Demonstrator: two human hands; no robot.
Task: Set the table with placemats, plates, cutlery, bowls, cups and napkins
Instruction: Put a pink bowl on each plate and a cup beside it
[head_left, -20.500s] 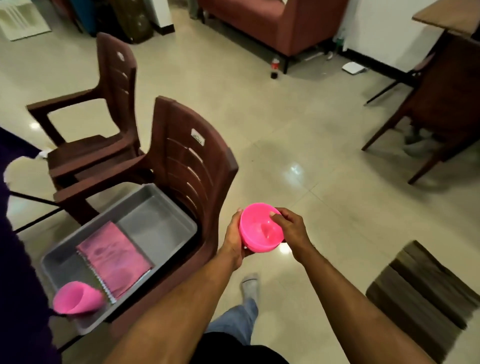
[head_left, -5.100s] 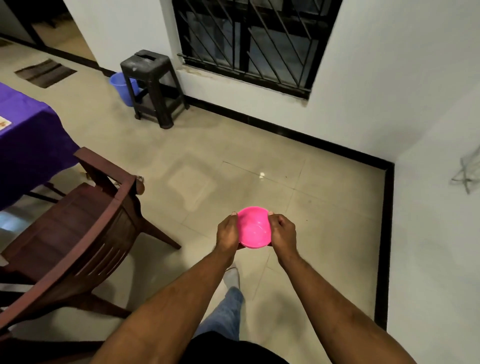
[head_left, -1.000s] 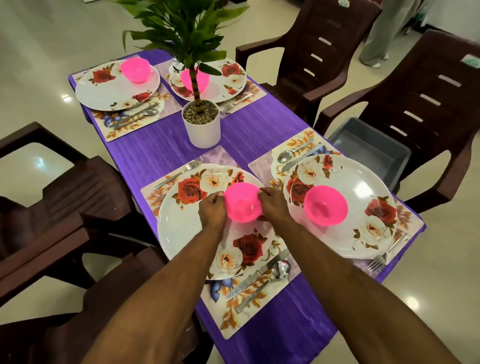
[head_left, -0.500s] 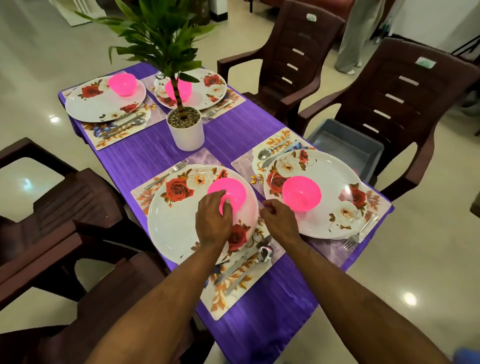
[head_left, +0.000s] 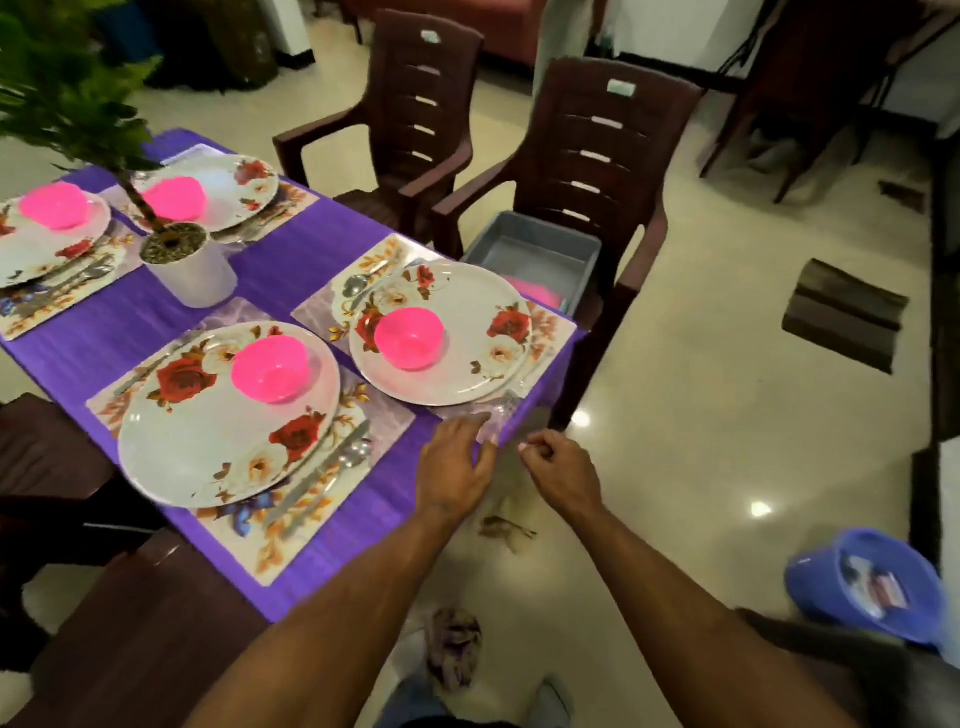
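A purple-clothed table (head_left: 291, 291) holds several floral placemats, each with a rose-patterned plate and a pink bowl. The nearest bowl (head_left: 270, 369) sits on the near plate (head_left: 218, 441), with a knife and spoon (head_left: 322, 467) beside it. A second bowl (head_left: 410, 338) rests on the right plate (head_left: 467, 364). Two more bowls (head_left: 52, 205) (head_left: 174, 197) stand on the far plates. My left hand (head_left: 452, 467) hovers over the table's near right corner, fingers relaxed and holding nothing. My right hand (head_left: 561, 467) hangs just off the corner, loosely curled and empty.
A potted plant (head_left: 192, 270) stands mid-table. A grey tray (head_left: 535, 249) with something pink in it lies on a brown chair (head_left: 597, 156); another chair (head_left: 415, 119) is beside it. On the floor are a blue bucket (head_left: 867, 587), a dark mat (head_left: 841, 312) and a cloth (head_left: 454, 644).
The pink bowl I held now rests on the near plate. Both hands have let go and drawn back right toward the table's corner. The view swung right.
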